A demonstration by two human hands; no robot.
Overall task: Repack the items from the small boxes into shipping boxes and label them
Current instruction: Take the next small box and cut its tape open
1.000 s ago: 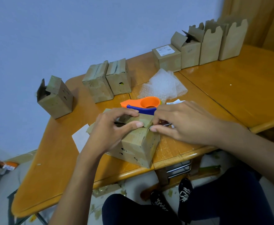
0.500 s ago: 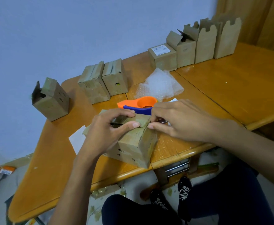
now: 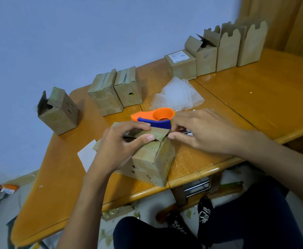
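Your left hand (image 3: 122, 146) grips the top flap (image 3: 157, 133) of the worn brown cardboard box (image 3: 150, 159), with the thumb pressed on the flap and the fingers curled over its far edge. Your right hand (image 3: 201, 130) pinches the same flap at its right corner between thumb and forefinger. Something thin and shiny shows under those fingers, and you cannot tell what it is.

The box stands at the front edge of the orange-brown wooden worktop (image 3: 254, 97), partly over a white sheet of paper (image 3: 86, 155).

Just behind the box lies the orange and blue plastic tape dispenser (image 3: 156, 117), and behind that a crumpled sheet of clear bubble wrap (image 3: 177, 94).

Further back 2 closed cardboard boxes (image 3: 114, 90) stand touching side by side, and well to their left stands 1 tilted cardboard box with its top open (image 3: 57, 110).

At the back right, 4 boxes stand in a row: 1 closed box with a white label (image 3: 181, 66) and 3 taller boxes with raised flaps (image 3: 228, 49).
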